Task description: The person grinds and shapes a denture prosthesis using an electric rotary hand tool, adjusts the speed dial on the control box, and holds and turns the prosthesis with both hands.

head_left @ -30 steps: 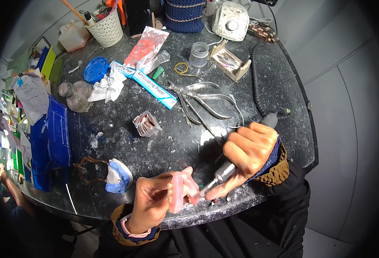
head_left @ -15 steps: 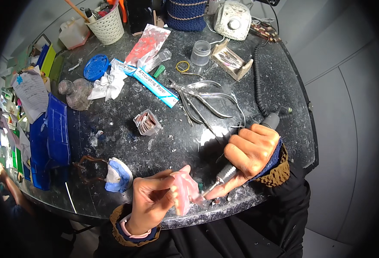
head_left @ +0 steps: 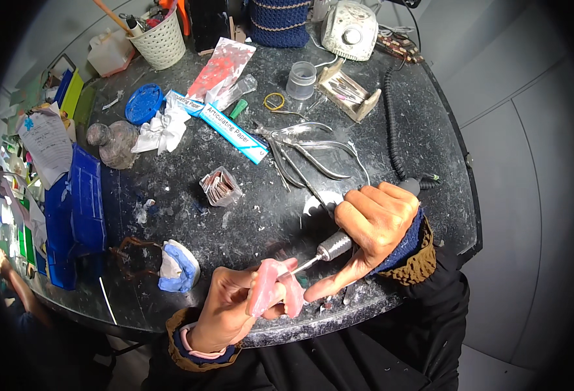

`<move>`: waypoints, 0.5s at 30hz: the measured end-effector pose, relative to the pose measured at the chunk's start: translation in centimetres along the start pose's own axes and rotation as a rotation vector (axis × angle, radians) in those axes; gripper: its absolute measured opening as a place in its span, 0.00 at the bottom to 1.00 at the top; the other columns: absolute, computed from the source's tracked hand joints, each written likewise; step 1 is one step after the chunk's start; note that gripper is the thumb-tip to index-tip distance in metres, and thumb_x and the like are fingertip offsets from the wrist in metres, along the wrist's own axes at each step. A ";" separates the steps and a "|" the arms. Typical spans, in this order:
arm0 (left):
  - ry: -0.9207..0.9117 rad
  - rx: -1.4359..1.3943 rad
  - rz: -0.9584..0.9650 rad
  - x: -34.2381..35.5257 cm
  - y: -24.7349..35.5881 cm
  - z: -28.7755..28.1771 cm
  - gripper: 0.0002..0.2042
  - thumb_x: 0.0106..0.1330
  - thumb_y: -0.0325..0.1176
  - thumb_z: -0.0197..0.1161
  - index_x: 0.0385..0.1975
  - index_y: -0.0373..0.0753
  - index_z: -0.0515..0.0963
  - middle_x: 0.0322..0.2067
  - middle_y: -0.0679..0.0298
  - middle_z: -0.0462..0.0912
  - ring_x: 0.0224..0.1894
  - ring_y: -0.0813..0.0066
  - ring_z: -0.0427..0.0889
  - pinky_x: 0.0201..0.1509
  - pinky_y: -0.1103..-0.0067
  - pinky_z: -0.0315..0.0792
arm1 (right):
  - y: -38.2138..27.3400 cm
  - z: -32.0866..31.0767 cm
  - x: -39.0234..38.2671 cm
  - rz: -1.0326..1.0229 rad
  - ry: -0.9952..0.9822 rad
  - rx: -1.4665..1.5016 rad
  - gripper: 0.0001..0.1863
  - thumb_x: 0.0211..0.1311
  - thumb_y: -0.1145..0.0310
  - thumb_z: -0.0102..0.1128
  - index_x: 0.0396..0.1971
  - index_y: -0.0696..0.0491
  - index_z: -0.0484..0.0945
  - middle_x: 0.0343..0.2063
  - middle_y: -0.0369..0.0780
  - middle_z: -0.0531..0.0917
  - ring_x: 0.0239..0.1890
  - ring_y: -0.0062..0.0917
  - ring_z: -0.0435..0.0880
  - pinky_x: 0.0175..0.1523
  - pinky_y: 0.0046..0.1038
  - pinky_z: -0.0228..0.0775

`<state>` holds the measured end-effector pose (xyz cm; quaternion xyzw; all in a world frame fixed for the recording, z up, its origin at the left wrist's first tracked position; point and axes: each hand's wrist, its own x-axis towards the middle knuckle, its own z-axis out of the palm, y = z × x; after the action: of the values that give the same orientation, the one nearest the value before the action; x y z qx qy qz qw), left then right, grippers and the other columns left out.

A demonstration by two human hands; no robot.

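My left hand (head_left: 229,306) is closed on a pink denture (head_left: 267,287), its arch facing right, near the front edge of the table. Wrapped in my right hand (head_left: 379,223) is a rotary handpiece (head_left: 336,245) with a knurled metal nose and a black coiled cord. Its thin bit reaches down-left to the denture's inner side; whether it touches cannot be made out. My right thumb stretches toward the denture's right end. Left of my left hand sits a white and blue dental cast (head_left: 180,266).
Metal pliers (head_left: 309,146) lie beyond my hands. A clear cup of strips (head_left: 221,187) stands mid-table, near a blue-white paper box (head_left: 236,134). A bur holder (head_left: 349,91) and control unit (head_left: 350,29) sit at the back. Blue bins (head_left: 88,195) line the left; another person's arm (head_left: 23,290) shows there.
My left hand has turned the denture, opening its arch toward the right. The handpiece has shifted slightly up and left, its bit now over the denture's inner side.
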<state>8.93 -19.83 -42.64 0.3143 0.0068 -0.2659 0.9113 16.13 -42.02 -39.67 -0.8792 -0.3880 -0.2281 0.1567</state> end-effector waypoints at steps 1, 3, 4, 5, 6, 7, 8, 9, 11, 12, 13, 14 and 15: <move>0.010 0.004 0.002 -0.1 -0.2 -0.3 0.14 0.63 0.21 0.55 0.48 0.23 0.71 0.38 0.47 0.80 0.38 0.63 0.84 0.37 0.80 0.82 | 0.1 0.0 -0.1 0.000 0.001 0.000 0.41 0.25 0.23 0.61 0.11 0.50 0.60 0.10 0.32 0.59 0.10 0.22 0.61 0.16 0.24 0.47; 0.021 0.010 0.006 -0.4 -0.7 -0.7 0.13 0.63 0.20 0.55 0.47 0.23 0.72 0.39 0.47 0.80 0.38 0.63 0.84 0.37 0.80 0.83 | 0.1 -0.1 -0.3 -0.032 0.006 0.019 0.41 0.25 0.23 0.61 0.10 0.50 0.59 0.10 0.32 0.58 0.09 0.22 0.61 0.16 0.24 0.47; 0.044 0.012 0.012 -0.5 -0.8 -0.9 0.13 0.63 0.20 0.55 0.47 0.23 0.72 0.39 0.47 0.80 0.38 0.63 0.84 0.38 0.79 0.83 | 0.1 -0.1 -0.1 -0.033 0.007 0.019 0.41 0.25 0.23 0.61 0.10 0.50 0.59 0.10 0.32 0.58 0.09 0.22 0.61 0.16 0.24 0.47; 0.069 0.014 0.017 -0.5 -0.9 -1.0 0.12 0.63 0.21 0.55 0.46 0.24 0.73 0.39 0.48 0.80 0.38 0.63 0.83 0.38 0.78 0.83 | 0.1 0.0 0.1 -0.017 0.005 0.016 0.41 0.26 0.23 0.61 0.09 0.50 0.58 0.09 0.32 0.58 0.09 0.22 0.61 0.16 0.24 0.47; 0.070 0.016 0.018 -0.4 -0.7 -0.9 0.12 0.63 0.21 0.55 0.46 0.24 0.73 0.39 0.48 0.80 0.38 0.63 0.83 0.38 0.78 0.83 | 0.0 0.0 0.2 -0.001 0.003 0.012 0.41 0.27 0.24 0.61 0.09 0.49 0.58 0.09 0.32 0.58 0.09 0.22 0.61 0.16 0.24 0.46; 0.060 0.046 0.014 -0.3 -0.4 -0.6 0.12 0.63 0.21 0.56 0.45 0.24 0.73 0.39 0.48 0.80 0.38 0.63 0.83 0.39 0.77 0.82 | 0.1 0.1 0.2 -0.002 0.005 0.013 0.41 0.27 0.24 0.61 0.09 0.49 0.58 0.09 0.32 0.58 0.09 0.22 0.61 0.16 0.24 0.46; 0.045 0.076 0.013 -0.1 -0.2 -0.4 0.11 0.63 0.22 0.56 0.45 0.25 0.74 0.39 0.49 0.80 0.38 0.63 0.83 0.40 0.76 0.82 | 0.2 0.1 0.0 -0.035 0.017 0.031 0.40 0.27 0.24 0.61 0.09 0.49 0.58 0.09 0.32 0.57 0.09 0.22 0.61 0.16 0.24 0.46; 0.041 0.079 0.018 0.0 -0.2 -0.2 0.11 0.63 0.22 0.56 0.45 0.25 0.74 0.39 0.49 0.80 0.38 0.63 0.83 0.40 0.76 0.82 | 0.3 0.1 -0.1 -0.068 0.028 0.048 0.40 0.28 0.24 0.61 0.08 0.49 0.58 0.08 0.32 0.57 0.09 0.22 0.60 0.16 0.24 0.46; 0.102 0.114 0.091 0.0 -0.5 0.1 0.11 0.63 0.24 0.58 0.45 0.27 0.74 0.38 0.50 0.80 0.39 0.64 0.83 0.41 0.75 0.81 | 0.3 -0.1 -0.1 -0.090 0.049 0.059 0.39 0.28 0.25 0.62 0.09 0.49 0.58 0.09 0.32 0.58 0.09 0.22 0.60 0.16 0.24 0.46; 0.101 0.121 0.101 0.1 -0.5 0.2 0.11 0.63 0.24 0.58 0.45 0.27 0.74 0.38 0.50 0.80 0.39 0.64 0.83 0.41 0.75 0.81 | 0.1 -0.1 0.0 -0.091 0.047 0.059 0.39 0.29 0.26 0.62 0.08 0.49 0.59 0.09 0.32 0.58 0.09 0.22 0.61 0.16 0.24 0.46; 0.133 0.219 0.112 0.2 -0.4 0.3 0.11 0.63 0.24 0.58 0.44 0.29 0.74 0.38 0.50 0.80 0.40 0.64 0.83 0.42 0.75 0.81 | -0.1 -0.1 0.0 -0.101 0.055 0.058 0.39 0.29 0.26 0.62 0.08 0.49 0.59 0.09 0.32 0.58 0.09 0.22 0.61 0.16 0.24 0.46; 0.165 0.316 0.122 0.3 -0.4 0.2 0.10 0.63 0.24 0.58 0.44 0.30 0.74 0.38 0.51 0.81 0.41 0.64 0.83 0.44 0.74 0.80 | -0.3 0.1 -0.1 -0.095 0.038 0.059 0.38 0.30 0.27 0.63 0.09 0.49 0.60 0.09 0.32 0.59 0.09 0.21 0.61 0.16 0.23 0.46; 0.154 0.320 0.116 0.4 -0.4 0.0 0.10 0.63 0.24 0.58 0.44 0.32 0.73 0.39 0.51 0.81 0.42 0.64 0.82 0.46 0.73 0.79 | -0.4 0.3 -0.2 -0.090 0.020 0.061 0.37 0.31 0.29 0.63 0.09 0.49 0.60 0.10 0.32 0.59 0.09 0.21 0.61 0.16 0.23 0.47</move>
<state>9.04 -20.28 -42.97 0.4746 0.0161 -0.1856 0.8602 15.72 -41.75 -39.97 -0.8534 -0.4322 -0.2316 0.1766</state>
